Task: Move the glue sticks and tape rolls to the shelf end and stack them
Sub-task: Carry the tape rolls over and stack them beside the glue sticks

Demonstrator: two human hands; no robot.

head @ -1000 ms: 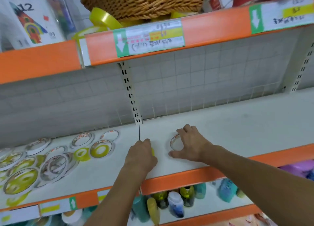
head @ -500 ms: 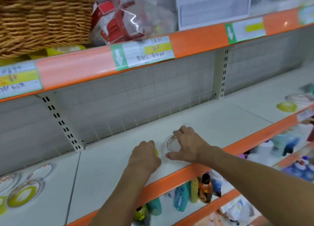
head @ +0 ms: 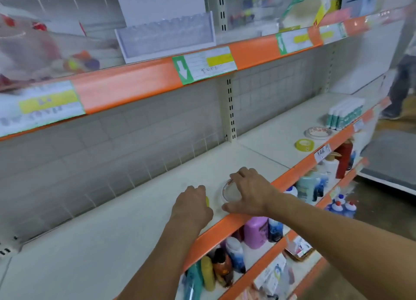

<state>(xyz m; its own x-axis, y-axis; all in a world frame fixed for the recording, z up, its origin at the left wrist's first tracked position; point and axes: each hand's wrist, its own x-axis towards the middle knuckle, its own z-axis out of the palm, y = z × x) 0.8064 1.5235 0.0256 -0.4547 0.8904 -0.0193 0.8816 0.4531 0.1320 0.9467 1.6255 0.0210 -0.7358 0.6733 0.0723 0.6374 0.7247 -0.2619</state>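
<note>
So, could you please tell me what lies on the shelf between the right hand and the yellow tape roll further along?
Bare white shelf in the head view, from right hand to yellow tape roll.

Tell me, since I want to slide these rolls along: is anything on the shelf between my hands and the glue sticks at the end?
Two things: a yellow tape roll and a clear tape roll lie near the front edge, just before the glue sticks. The white shelf before them looks bare.
</note>
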